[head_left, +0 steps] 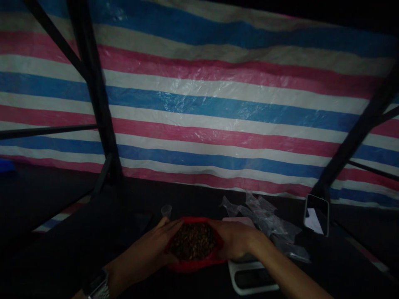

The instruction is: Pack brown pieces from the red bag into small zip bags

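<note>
Low in the middle of the head view is a red container (190, 266), filled with small brown pieces (193, 241) that look like grains or beans. My left hand (158, 245) wraps its left side, and a watch (99, 285) is on that wrist. On the opposite side my right hand (232, 238) grips the rim, its fingertips partly hidden. Beneath my right forearm lies a white digital scale (235, 277), partly covered by the arm. A small clear plastic cup (166, 211) stands just beyond my left fingers.
Crumpled clear plastic bags (264, 216) lie right of centre on the dark table (131, 199). A phone (316, 216) leans against a dark post (339, 153) at the right. Another post (96, 95) rises at the left. Behind hangs a striped plastic sheet (218, 137).
</note>
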A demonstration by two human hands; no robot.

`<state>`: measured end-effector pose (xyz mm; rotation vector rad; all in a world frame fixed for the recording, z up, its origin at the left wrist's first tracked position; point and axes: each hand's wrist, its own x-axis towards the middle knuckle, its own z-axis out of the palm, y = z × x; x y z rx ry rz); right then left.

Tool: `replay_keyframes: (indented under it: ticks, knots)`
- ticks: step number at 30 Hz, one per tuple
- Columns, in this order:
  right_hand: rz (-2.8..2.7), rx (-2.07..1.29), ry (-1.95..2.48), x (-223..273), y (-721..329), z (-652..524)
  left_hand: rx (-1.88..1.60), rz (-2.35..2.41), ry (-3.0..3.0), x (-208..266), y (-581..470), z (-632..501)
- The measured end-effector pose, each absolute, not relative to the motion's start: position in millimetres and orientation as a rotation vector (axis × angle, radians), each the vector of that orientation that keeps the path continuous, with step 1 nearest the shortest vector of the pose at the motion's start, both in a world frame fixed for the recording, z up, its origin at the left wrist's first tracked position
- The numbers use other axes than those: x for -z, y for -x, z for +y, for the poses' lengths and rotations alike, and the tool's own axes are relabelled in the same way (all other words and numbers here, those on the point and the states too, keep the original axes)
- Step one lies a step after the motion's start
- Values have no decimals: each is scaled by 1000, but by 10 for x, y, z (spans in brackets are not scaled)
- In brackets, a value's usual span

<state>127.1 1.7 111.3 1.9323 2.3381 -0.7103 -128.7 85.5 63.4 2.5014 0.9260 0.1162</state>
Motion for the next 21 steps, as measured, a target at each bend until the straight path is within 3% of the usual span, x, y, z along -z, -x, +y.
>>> replay_keyframes:
  ticks: [5, 12, 21]
  knots:
    - [2583, 986, -2196, -1227, -1820, -210, -324, 1026, -2487, -548, 1307, 833]
    - [2057, 253, -2671, -1175, -2931, -533, -573, 1214, -2670, -450, 1392, 930]
    - [2017, 92, -2599, -965, -3028, -250, -1005, 1268, -2570, -597, 1033, 705]
